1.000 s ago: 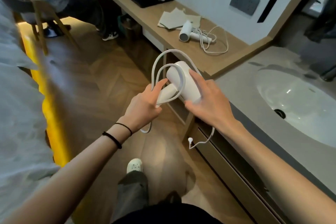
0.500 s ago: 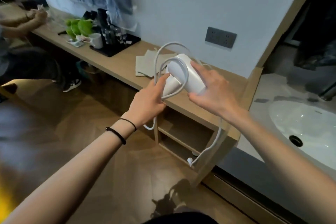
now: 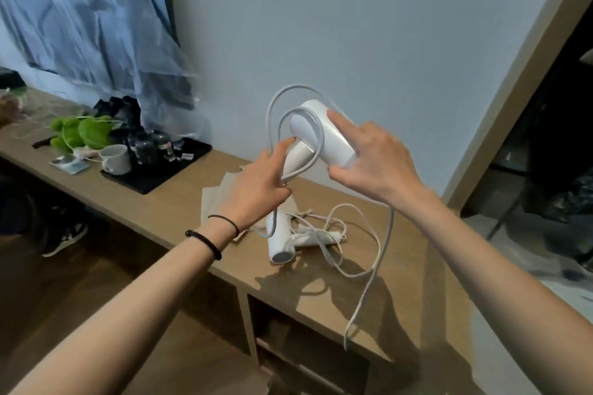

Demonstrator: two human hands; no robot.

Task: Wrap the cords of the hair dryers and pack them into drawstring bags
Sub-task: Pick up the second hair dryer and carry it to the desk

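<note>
**A:** Nearest us, a loose pale cord tail (image 3: 362, 298) dangles over the long wooden counter (image 3: 160, 202). What could go wrong?

**B:** It may snag the second white plastic hair dryer (image 3: 280, 240), which lies tangled beneath. Our left hand (image 3: 256, 183) pinches the cord loops (image 3: 298, 86) against the handle. Our right hand (image 3: 369, 163) grips the barrel of the held white plastic hair dryer (image 3: 324, 135), raised in the air. If the pinch slackens, the loops will likely spring open. Beyond, the flat beige cloth bags (image 3: 218, 199) lie unopened.
</note>
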